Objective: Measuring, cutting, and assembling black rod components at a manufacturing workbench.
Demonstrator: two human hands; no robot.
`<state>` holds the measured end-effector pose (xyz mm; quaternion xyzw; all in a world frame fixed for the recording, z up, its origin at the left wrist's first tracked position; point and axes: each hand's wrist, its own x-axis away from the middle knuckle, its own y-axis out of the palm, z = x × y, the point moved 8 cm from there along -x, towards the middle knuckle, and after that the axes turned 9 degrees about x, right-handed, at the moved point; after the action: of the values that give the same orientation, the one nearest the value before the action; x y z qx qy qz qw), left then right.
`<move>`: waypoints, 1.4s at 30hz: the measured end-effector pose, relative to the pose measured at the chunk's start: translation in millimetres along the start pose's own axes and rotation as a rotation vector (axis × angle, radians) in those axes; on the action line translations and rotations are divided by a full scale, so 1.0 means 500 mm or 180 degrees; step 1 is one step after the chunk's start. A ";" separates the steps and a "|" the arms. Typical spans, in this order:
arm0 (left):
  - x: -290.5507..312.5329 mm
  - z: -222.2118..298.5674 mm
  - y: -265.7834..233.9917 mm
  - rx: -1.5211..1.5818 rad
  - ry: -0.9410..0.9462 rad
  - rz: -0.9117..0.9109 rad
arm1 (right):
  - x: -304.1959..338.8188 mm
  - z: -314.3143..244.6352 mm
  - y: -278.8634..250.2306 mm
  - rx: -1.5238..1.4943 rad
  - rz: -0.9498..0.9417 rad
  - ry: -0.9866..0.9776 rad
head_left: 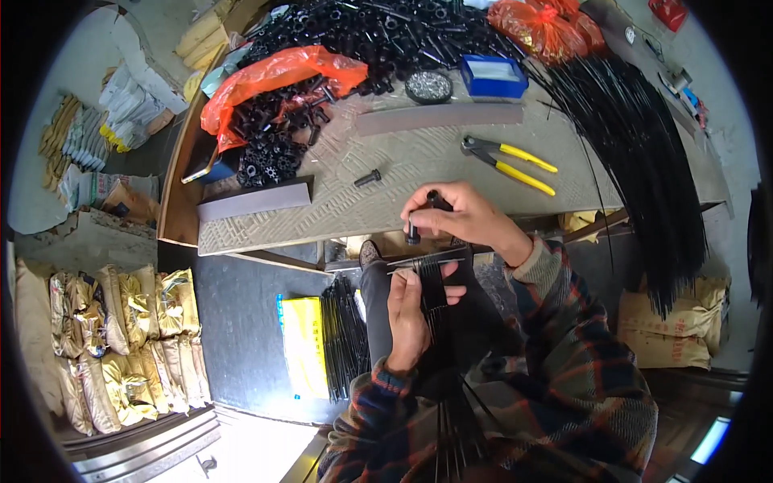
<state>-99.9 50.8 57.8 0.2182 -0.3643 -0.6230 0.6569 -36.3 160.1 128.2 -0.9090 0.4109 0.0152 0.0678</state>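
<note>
My left hand (409, 318) is closed around a bundle of thin black rods (432, 288), held over my lap just below the table edge. Thin straight pieces lie crosswise at the bundle's upper end. Above it, my right hand (465, 216) grips a black tubular plastic part (413, 236), its wider end pointing down toward the rods. Another dark cylindrical end shows between the fingers of that hand; whether it belongs to the same part, I cannot tell. A similar black part (367, 178) lies alone on the table, left of my right hand.
Yellow-handled pliers (509, 164), a blue box (493, 76) and a round dark dish (429, 87) lie on the table (346, 193). Black parts pile up (354, 36) behind, partly in an orange bag (282, 68). Long black rods (636, 137) hang over the right edge. Sacks (121, 322) stand left.
</note>
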 end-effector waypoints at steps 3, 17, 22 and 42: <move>0.011 0.002 -0.006 -0.0040 0.0065 0.0061 | -0.018 0.003 -0.003 0.0313 0.0317 -0.0384; 0.027 -0.004 -0.003 -0.0046 0.0207 0.0122 | -0.068 -0.013 0.009 -0.0156 -0.0072 0.0080; 0.032 -0.001 0.009 -0.0198 0.0158 -0.0030 | 0.023 0.009 0.004 0.0051 -0.0045 0.0384; 0.087 -0.004 0.068 -0.0129 0.0743 -0.0134 | 0.072 -0.014 0.028 -0.0087 -0.0491 0.0121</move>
<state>-77.9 12.5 90.5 0.2835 -0.2680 -0.6143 0.6859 -22.9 123.2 130.8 -0.9390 0.3405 -0.0017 0.0485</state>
